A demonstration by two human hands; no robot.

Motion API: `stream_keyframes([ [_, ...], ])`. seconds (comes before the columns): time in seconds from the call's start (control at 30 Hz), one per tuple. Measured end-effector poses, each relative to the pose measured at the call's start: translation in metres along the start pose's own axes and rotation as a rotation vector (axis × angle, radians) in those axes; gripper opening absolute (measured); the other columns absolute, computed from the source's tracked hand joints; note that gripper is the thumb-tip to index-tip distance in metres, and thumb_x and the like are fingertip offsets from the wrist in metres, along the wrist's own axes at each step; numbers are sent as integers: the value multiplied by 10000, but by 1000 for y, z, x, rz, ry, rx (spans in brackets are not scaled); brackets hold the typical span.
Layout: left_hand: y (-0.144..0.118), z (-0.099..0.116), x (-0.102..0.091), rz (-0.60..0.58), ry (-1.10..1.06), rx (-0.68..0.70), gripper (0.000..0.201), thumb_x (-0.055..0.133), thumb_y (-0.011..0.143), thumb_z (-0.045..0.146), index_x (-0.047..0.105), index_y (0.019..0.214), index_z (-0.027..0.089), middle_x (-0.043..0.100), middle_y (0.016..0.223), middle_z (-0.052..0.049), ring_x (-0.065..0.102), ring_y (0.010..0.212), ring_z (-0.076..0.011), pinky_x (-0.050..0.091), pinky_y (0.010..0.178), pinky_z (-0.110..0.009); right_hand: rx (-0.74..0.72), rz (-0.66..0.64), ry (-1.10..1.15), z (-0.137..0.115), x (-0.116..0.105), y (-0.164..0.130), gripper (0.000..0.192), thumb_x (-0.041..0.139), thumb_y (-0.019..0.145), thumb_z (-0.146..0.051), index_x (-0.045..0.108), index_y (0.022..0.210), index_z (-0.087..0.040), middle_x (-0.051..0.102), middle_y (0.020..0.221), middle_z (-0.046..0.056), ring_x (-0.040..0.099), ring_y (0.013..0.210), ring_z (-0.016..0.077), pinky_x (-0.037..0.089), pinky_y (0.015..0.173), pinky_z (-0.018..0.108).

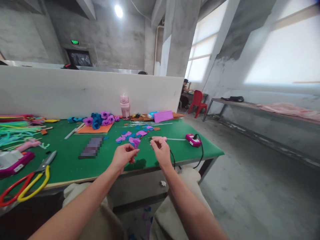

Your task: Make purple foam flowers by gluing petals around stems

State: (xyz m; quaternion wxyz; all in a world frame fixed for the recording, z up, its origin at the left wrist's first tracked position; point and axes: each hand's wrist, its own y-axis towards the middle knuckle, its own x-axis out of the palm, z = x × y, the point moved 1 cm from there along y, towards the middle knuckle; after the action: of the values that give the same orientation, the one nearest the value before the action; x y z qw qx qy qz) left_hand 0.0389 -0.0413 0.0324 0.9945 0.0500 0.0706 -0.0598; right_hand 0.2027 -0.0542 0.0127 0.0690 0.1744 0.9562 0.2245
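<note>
The left hand (123, 155) is closed in a fingertip pinch on a purple flower (135, 142), which stands just above the thumb and forefinger — gripped low, it seems, so the petals stay uncrushed. The right hand (161, 152) is level with it, a little apart, thumb and forefinger curled together; whether anything thin sits between them I cannot tell. Just beyond the right fingers lies a pink glue gun (163, 137), its nozzle pointing left, probably parked for a short reach; whether they touch it is unclear. Loose petals (141, 133) spread beyond the left hand, likely for easy picking. Farther off, left of that hand, a flower bunch (96, 124) rests on an orange sheet (86, 129), perhaps grouped there away from the scraps.
</note>
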Motion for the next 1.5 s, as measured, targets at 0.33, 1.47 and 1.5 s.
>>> stream_keyframes([
  [0.33, -35, -38, 13, 129, 31, 141, 206, 682, 636, 343, 628, 720, 163, 621, 523, 24, 588, 449, -131, 476, 442, -213, -54, -59, -8, -11, 10, -61, 165, 498, 815, -353, 565, 779, -206, 589, 749, 13, 547, 706, 151, 436, 689, 258],
  [1.47, -36, -33, 33, -109, -125, 160, 158, 644, 686, 303, 619, 718, 150, 564, 451, 44, 493, 377, -78, 389, 410, -183, -576, -53, -451, -14, -14, -52, 115, 544, 857, -270, 641, 896, -223, 619, 861, 63, 556, 855, 188, 432, 779, 325],
  [1.5, -35, -34, 32, -112, -116, 166, 157, 637, 690, 301, 623, 726, 149, 567, 452, 44, 492, 376, -77, 388, 405, -180, -582, -51, -452, -15, -14, -52, 113, 543, 858, -264, 642, 895, -222, 620, 858, 63, 556, 853, 187, 432, 777, 324],
])
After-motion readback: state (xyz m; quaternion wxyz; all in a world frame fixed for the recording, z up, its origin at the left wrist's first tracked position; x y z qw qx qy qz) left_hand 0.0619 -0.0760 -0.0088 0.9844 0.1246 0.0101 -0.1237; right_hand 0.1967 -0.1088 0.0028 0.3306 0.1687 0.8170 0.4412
